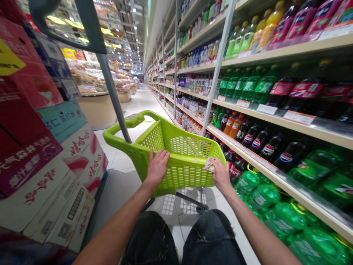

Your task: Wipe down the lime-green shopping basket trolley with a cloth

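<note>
A lime-green plastic shopping cart (190, 154) with perforated basket walls stands in front of my knees. My left hand (159, 165) grips the near rim of its basket, fingers laid over the edge. At the basket's right end, my right hand (221, 173) holds a crumpled greyish-white cloth (211, 164) against the rim. Part of the cloth is hidden by the fingers. A grey pole (113, 92) with a dark handle (92, 27) rises at the cart's left end. What I can see of the basket's inside holds no goods.
Shelves of soft-drink bottles (264, 86) run close along the right, with large green bottles (284, 217) at the bottom. Stacked drink cartons (55, 184) stand close on the left. Between them a tiled aisle (138, 99) leads away past display counters (95, 106).
</note>
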Demonstrator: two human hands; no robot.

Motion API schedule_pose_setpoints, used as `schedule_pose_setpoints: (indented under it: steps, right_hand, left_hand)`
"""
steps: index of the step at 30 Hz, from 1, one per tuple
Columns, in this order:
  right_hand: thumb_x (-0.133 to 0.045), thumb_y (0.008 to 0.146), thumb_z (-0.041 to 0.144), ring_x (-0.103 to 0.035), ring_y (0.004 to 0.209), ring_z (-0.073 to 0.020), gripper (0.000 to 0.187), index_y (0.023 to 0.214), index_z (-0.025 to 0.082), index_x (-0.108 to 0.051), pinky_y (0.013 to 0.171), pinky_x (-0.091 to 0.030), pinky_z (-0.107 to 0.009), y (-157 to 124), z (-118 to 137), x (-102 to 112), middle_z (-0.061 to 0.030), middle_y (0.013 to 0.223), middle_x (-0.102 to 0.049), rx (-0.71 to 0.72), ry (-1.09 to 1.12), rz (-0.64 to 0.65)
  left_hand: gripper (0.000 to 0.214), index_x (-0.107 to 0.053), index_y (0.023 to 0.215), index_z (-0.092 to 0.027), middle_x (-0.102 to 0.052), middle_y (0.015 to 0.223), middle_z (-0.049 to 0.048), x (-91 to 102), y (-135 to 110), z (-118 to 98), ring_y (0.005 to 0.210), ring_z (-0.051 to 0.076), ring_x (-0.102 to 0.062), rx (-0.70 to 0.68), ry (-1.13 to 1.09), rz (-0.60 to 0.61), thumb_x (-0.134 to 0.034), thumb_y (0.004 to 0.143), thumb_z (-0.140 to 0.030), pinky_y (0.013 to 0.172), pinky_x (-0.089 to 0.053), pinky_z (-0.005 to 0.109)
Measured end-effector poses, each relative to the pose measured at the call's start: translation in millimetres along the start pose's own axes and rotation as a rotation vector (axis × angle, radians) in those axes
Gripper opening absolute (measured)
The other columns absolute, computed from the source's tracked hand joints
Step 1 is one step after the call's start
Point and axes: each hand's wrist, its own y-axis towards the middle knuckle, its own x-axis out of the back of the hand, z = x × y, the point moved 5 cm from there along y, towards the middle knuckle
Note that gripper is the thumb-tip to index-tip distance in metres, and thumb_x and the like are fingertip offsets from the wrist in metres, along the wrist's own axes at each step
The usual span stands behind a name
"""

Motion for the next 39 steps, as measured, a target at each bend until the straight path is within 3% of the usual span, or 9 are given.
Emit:
schedule_pose_setpoints:
  steps: [5,7,10,13,15,23,26,32,39]
  right_hand:
    - [-0.034,0.064,-0.002,-0.034,0.124,-0.0211,0.061,0.118,0.019,-0.051,0.101,-0.021,-0.046,17.4,75.9,-21.2,-0.0083,0.127,-0.049,0.112,0.117,0.031]
    - [-0.034,0.064,-0.002,-0.033,0.124,-0.0198,0.061,0.118,0.02,-0.051,0.102,-0.02,-0.045,18.0,77.9,-21.7,-0.0074,0.128,-0.048,0.17,0.118,0.051]
    - [-0.033,0.064,-0.002,-0.036,0.123,-0.0197,0.058,0.113,0.02,-0.055,0.102,-0.02,-0.047,2.7,21.4,-8.2,-0.0074,0.125,-0.05,0.125,0.044,0.026]
    - [-0.034,0.062,0.001,-0.041,0.118,-0.0231,0.057,0.112,0.019,-0.055,0.099,-0.024,-0.051,-22.6,-55.5,8.5,-0.0096,0.119,-0.055,-0.106,-0.054,-0.071]
    - [-0.033,0.062,0.002,-0.042,0.117,-0.0228,0.059,0.115,0.018,-0.053,0.098,-0.029,-0.049,-33.2,-73.7,12.3,-0.0102,0.118,-0.054,-0.177,-0.022,-0.132]
    - [-0.03,0.062,-0.001,-0.035,0.123,-0.016,0.063,0.117,0.018,-0.052,0.104,-0.028,-0.038,8.1,56.7,-5.5,-0.0061,0.124,-0.049,0.121,0.36,-0.111]
    - [-0.031,0.057,-0.002,-0.037,0.121,-0.0169,0.064,0.114,0.016,-0.054,0.102,-0.03,-0.038,12.7,44.4,-8.3,-0.0071,0.123,-0.051,0.099,0.337,-0.074]
    - [-0.034,0.062,0.004,-0.044,0.115,-0.0227,0.053,0.11,0.013,-0.055,0.095,-0.036,-0.042,-9.0,-53.9,8.9,-0.0127,0.117,-0.054,-0.284,0.184,-0.216]
    - [-0.031,0.057,-0.002,-0.033,0.125,-0.0166,0.065,0.115,0.018,-0.053,0.104,-0.025,-0.041,5.1,36.0,-12.4,-0.0065,0.128,-0.047,0.1,0.326,-0.08]
  left_hand:
    - [0.034,-0.053,0.113,-0.023,-0.058,0.117,0.0057,-2.0,1.2,-8.1,0.116,0.022,-0.044,-0.014,0.011,-0.026,-0.034,0.085,-0.019,0.106,-0.009,0.051]
    - [0.033,-0.053,0.113,-0.023,-0.058,0.117,0.0061,-1.2,1.9,-8.4,0.116,0.022,-0.044,-0.017,0.013,-0.033,-0.035,0.085,-0.021,0.106,-0.01,0.051]
    - [0.032,-0.053,0.112,-0.022,-0.058,0.116,0.007,0.9,2.7,-6.8,0.115,0.023,-0.045,-0.01,0.012,-0.032,-0.037,0.084,-0.023,0.106,-0.011,0.051]
    - [0.032,-0.054,0.112,-0.022,-0.058,0.116,0.0074,1.8,3.1,-6.0,0.115,0.024,-0.045,-0.007,0.021,-0.017,-0.038,0.084,-0.023,0.105,-0.011,0.053]
    - [0.032,-0.053,0.112,-0.023,-0.058,0.116,0.0069,1.2,3.5,-6.1,0.115,0.024,-0.045,-0.005,0.034,-0.008,-0.039,0.084,-0.023,0.105,-0.011,0.053]
    - [0.033,-0.051,0.115,-0.023,-0.056,0.119,0.0073,-3.7,5.8,-9.6,0.116,0.024,-0.043,-0.021,0.072,0.003,-0.039,0.083,-0.024,0.106,-0.008,0.054]
    - [0.034,-0.05,0.115,-0.022,-0.056,0.12,0.0073,-3.8,5.5,-9.5,0.117,0.024,-0.042,-0.02,0.067,0.001,-0.038,0.083,-0.023,0.106,-0.007,0.053]
    - [0.034,-0.051,0.115,-0.02,-0.056,0.119,0.0084,-4.5,6.2,-12.8,0.117,0.025,-0.042,-0.006,0.059,-0.007,-0.039,0.083,-0.024,0.106,-0.007,0.054]
    - [0.036,-0.05,0.116,-0.018,-0.055,0.121,0.0086,-6.0,6.8,-17.7,0.119,0.026,-0.04,-0.014,0.073,0.002,-0.039,0.083,-0.024,0.105,-0.007,0.055]
